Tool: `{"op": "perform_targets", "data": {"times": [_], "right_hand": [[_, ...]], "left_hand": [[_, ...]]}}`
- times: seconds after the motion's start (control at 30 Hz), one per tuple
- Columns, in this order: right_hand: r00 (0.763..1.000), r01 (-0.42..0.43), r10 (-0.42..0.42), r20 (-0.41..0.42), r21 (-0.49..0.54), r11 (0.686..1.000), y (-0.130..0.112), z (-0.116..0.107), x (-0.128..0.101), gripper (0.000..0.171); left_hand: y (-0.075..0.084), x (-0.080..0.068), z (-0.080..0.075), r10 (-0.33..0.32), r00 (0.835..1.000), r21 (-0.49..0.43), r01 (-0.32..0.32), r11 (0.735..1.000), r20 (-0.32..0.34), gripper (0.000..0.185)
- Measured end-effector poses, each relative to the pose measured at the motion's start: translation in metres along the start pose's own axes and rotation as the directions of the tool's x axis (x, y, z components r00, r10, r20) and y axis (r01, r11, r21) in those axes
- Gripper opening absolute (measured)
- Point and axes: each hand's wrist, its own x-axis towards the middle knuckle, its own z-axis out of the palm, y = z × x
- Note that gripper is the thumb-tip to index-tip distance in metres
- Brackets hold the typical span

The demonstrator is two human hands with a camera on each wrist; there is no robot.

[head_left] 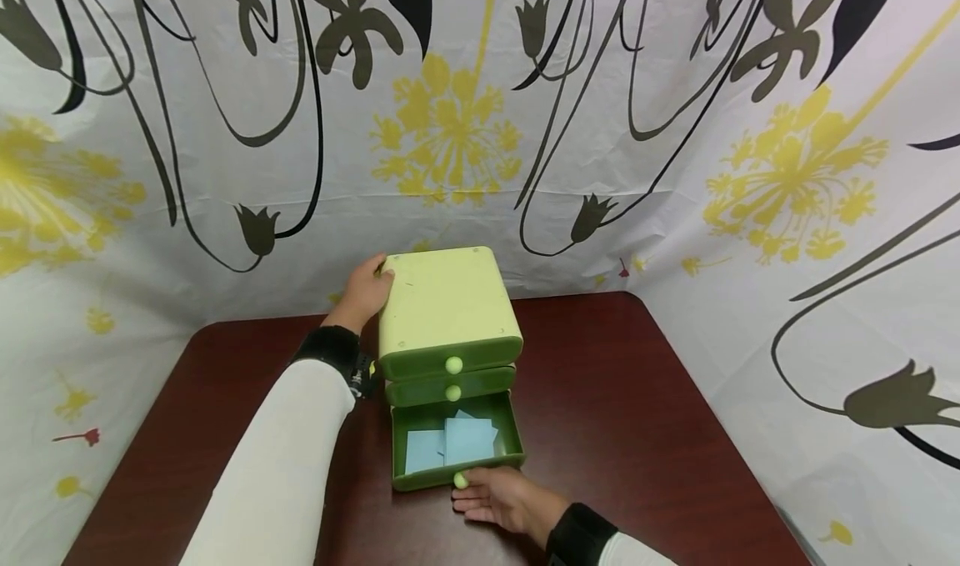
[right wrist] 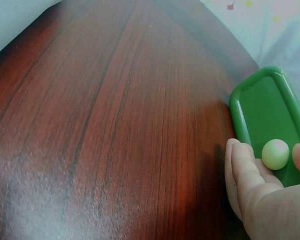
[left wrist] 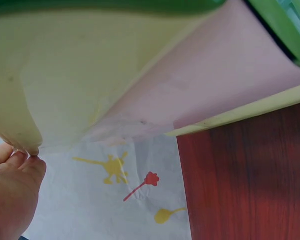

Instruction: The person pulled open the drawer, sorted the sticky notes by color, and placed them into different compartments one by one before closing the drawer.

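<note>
A light green cabinet [head_left: 446,303] with three drawers stands at the back middle of the dark red table [head_left: 637,433]. Its bottom drawer [head_left: 427,476] is pulled out and holds pale blue paper pieces [head_left: 450,443]. My left hand [head_left: 365,291] grips the cabinet's back left top corner, and in the left wrist view the fingertips [left wrist: 27,157] touch the cabinet's edge [left wrist: 65,75]. My right hand [head_left: 502,499] holds the open drawer's round knob [head_left: 461,480] from below. In the right wrist view the knob [right wrist: 275,154] sits between two fingers [right wrist: 239,167] against the drawer front [right wrist: 262,107].
The two upper drawers are shut, each with a pale knob [head_left: 453,365]. A white cloth with yellow and black flowers [head_left: 675,132] walls in the table at the back and both sides. Bare tabletop [right wrist: 115,125] lies left and right of the cabinet.
</note>
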Motion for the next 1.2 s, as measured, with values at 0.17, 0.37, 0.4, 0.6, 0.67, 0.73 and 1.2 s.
{"op": "perform_targets", "data": {"times": [0.17,0.37,0.4,0.6,0.67,0.73,1.2], "right_hand": [[0.999,-0.036,0.037,-0.013,0.045,0.998,0.0,0.0,0.002,0.029],[0.999,-0.039,0.04,-0.029,0.048,0.998,-0.004,0.003,0.004,0.026],[0.999,-0.033,0.034,-0.032,0.047,0.998,-0.004,0.003,0.005,0.025],[0.997,0.023,-0.019,-0.069,0.051,0.998,-0.008,0.005,0.012,0.021],[0.996,0.038,-0.034,-0.079,0.054,0.998,-0.01,0.006,0.015,0.021],[0.996,0.045,-0.04,-0.084,0.058,0.997,-0.012,0.006,0.018,0.021],[0.989,0.089,-0.073,-0.128,0.124,0.988,-0.028,0.013,0.035,0.028]], "left_hand": [[0.0,-0.001,-0.003,0.017,0.999,0.006,-0.018,1.0,0.027,0.054],[-0.001,-0.002,-0.008,0.014,0.999,0.034,-0.016,0.999,0.044,0.055],[-0.001,-0.003,-0.009,0.015,0.999,0.043,-0.017,0.999,0.049,0.055],[0.001,-0.003,-0.011,0.011,0.996,0.088,-0.018,0.996,0.088,0.056],[0.002,-0.003,-0.011,0.011,0.996,0.098,-0.02,0.995,0.09,0.057],[0.003,-0.003,-0.011,0.012,0.996,0.108,-0.021,0.994,0.089,0.057],[0.01,-0.005,-0.012,-0.003,0.996,0.131,-0.009,0.991,0.09,0.057]]}}
